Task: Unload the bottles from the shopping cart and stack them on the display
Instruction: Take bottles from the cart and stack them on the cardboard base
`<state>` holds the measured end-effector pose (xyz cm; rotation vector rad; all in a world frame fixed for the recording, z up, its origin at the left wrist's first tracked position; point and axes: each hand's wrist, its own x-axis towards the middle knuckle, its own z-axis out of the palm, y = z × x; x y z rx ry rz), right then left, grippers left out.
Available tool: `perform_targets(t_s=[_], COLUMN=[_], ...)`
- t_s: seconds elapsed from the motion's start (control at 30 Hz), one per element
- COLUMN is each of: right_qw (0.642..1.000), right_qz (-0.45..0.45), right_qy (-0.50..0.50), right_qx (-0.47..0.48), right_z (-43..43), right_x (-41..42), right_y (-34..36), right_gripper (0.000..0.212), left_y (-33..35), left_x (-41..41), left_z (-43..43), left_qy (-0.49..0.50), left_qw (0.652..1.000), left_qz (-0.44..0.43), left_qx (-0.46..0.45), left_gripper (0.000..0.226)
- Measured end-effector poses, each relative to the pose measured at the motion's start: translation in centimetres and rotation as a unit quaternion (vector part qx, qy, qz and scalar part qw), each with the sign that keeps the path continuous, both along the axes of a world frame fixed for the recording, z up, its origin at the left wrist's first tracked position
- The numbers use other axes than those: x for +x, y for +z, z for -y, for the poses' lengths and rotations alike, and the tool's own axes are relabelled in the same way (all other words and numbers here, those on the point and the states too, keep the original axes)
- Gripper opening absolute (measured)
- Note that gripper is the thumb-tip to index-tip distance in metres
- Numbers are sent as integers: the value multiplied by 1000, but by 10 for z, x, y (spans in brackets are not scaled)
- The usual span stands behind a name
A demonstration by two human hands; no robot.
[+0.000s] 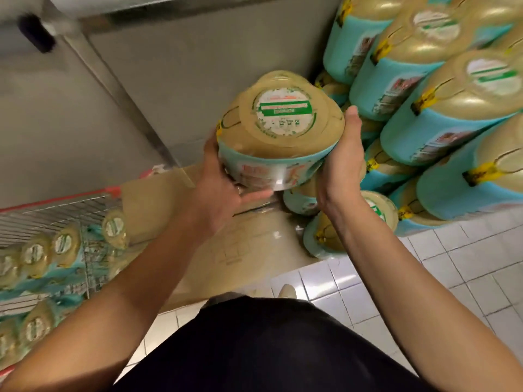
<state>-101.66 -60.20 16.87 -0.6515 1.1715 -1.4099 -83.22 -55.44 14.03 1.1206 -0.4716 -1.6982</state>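
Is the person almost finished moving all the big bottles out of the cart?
Not yet. Done: many bottles are already piled in the stack on the right. In hand: the left hand and right hand grip one oil bottle between them, close to the pile. Left: the shopping cart on the left holds several more bottles, so there is more carrying to do.

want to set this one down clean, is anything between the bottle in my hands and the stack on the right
Nothing visible blocks it. The bottle is held between the left hand and right hand, right beside the stacked bottles. Only the right hand lies between the bottle and the stack. Lower bottles sit beneath it.
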Motion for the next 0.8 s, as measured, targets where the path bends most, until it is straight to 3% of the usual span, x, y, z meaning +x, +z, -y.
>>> perform_targets(t_s=[0.13,0.23,0.53,0.63,0.8], right_qw=[999,995,973,966,958], right_qz=[-24,-41,-173,-203,-241], right_qy=[-18,-41,81,97,99], right_qx=[-42,-76,-127,-131,-121], right_z=[39,61,111,125,144], right_x=[3,11,18,14,18], right_y=[12,19,28,26,23], right_gripper=[51,57,102,101,92], left_y=[10,19,15,13,7], left_x=[-9,-17,-22,-23,-22], left_z=[41,74,152,162,176], left_qy=[29,27,72,77,64], left_qw=[999,996,986,983,989], left_qz=[1,37,131,162,122], left_qx=[-29,-70,-68,-51,-63], left_gripper=[82,72,73,65,66])
